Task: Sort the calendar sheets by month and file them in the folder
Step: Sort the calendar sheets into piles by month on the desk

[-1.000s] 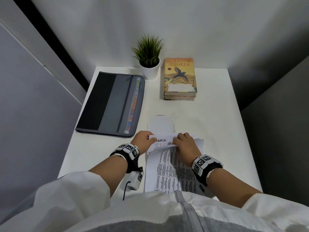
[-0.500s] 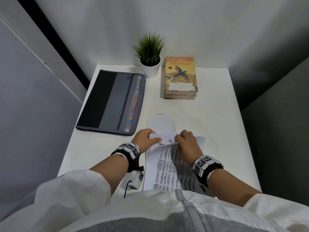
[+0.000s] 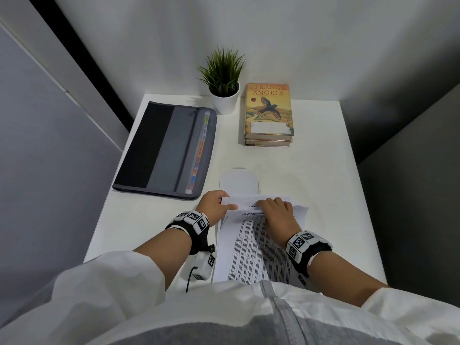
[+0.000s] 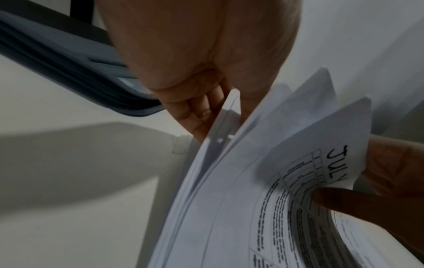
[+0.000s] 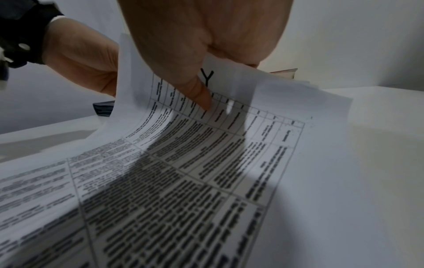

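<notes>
A stack of printed calendar sheets (image 3: 256,247) lies at the table's near edge. My left hand (image 3: 224,204) grips the raised top edges at their left corner, fingers behind the paper (image 4: 201,116). My right hand (image 3: 265,206) pinches a leaf near the top, its thumb (image 5: 199,94) pressing on the printed grid. An APRIL heading (image 3: 251,214) shows under the lifted leaves in the head view. A sheet headed JULY (image 4: 337,163) curls up in the left wrist view. The grey and black folder (image 3: 164,150) with coloured month tabs lies shut at the left.
A white plastic sleeve (image 3: 237,180) lies just beyond the sheets. A potted plant (image 3: 224,80) and a stack of books (image 3: 268,113) stand at the back by the wall. The table (image 3: 323,185) ends at grey walls on both sides.
The MARCH sheet has been flipped up and back; an APRIL heading now shows beneath. Both hands have stayed at the top of the stack.
</notes>
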